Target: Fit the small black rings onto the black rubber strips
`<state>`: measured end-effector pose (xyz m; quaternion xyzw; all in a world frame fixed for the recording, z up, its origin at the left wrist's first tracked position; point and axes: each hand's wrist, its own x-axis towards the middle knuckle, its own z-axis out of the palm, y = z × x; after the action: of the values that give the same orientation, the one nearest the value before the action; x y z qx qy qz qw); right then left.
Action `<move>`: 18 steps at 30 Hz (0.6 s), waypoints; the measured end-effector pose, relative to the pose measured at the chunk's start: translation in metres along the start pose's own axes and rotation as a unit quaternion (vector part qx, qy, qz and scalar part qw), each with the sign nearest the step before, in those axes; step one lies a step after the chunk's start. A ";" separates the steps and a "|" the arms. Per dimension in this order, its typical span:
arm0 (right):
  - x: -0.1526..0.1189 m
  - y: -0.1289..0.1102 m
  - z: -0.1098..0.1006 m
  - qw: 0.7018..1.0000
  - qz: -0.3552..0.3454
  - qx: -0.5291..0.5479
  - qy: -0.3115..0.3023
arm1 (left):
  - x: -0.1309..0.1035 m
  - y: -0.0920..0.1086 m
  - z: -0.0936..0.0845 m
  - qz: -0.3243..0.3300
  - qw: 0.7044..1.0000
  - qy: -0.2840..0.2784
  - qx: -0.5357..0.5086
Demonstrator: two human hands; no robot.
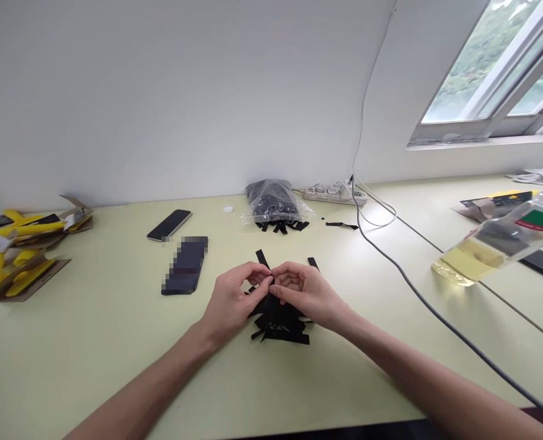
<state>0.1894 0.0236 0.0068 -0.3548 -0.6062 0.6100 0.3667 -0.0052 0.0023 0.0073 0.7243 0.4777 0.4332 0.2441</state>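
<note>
My left hand [241, 292] and my right hand [304, 292] meet above the table, thumbs and forefingers pinched together on a black strip [262, 258]. One end of the strip sticks up past the fingertips; the rest is hidden by them. Right under both hands lies a pile of black strips [280, 327], several of them crossing each other. Another black strip [313, 263] lies just beyond my right hand. Farther back, a clear plastic bag [274, 198] full of black pieces rests against the wall, with strips poking out of its near side.
Two phones, one [169, 224] behind the other [186, 266], lie on the left. Yellow items in cardboard packaging [28, 244] sit at far left. A power strip [333, 194] with cables stands at the wall. On the right, a grey cable [418, 293] crosses the table beside a tilted bottle [491, 244] of yellow liquid.
</note>
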 end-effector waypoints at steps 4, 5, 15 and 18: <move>-0.001 0.000 0.001 0.997 0.003 -0.078 0.009 | -0.001 0.002 -0.001 0.007 1.000 0.000 -0.007; -0.002 -0.001 0.000 0.996 0.007 -0.090 0.003 | -0.001 0.002 -0.001 0.009 1.000 -0.002 -0.006; -0.005 -0.001 -0.002 0.981 -0.028 -0.193 0.004 | 0.002 -0.005 -0.002 0.030 0.999 -0.036 0.027; -0.006 -0.001 -0.003 0.968 -0.048 -0.245 0.003 | 0.002 -0.005 -0.004 0.034 0.997 -0.060 0.038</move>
<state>0.1955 0.0195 0.0075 -0.4064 -0.7521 0.4236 0.2996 -0.0104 0.0053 0.0063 0.7735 0.4531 0.3791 0.2297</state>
